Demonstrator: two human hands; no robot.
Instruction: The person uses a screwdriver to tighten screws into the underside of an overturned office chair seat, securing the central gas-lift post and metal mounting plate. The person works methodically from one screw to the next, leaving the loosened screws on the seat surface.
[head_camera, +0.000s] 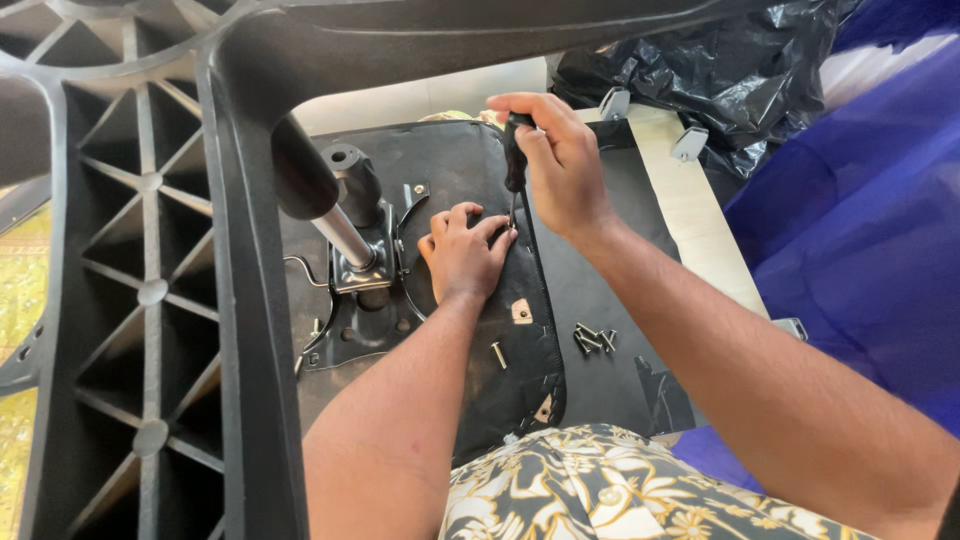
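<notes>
My right hand (560, 160) grips the screwdriver (515, 160) upright over the seat underside (520, 350), while my left hand (462, 250) presses flat beside the tip to steady it.

The screwdriver (515, 165) tip is hidden behind the left hand's fingers (478, 228).

Your two arms are bare, with no sleeves showing on them. Your left hand (462, 252) and right hand (562, 165) wear no gloves, rings or watch. Low down you wear cloth (600, 490) with white and yellow flowers on black.
</notes>
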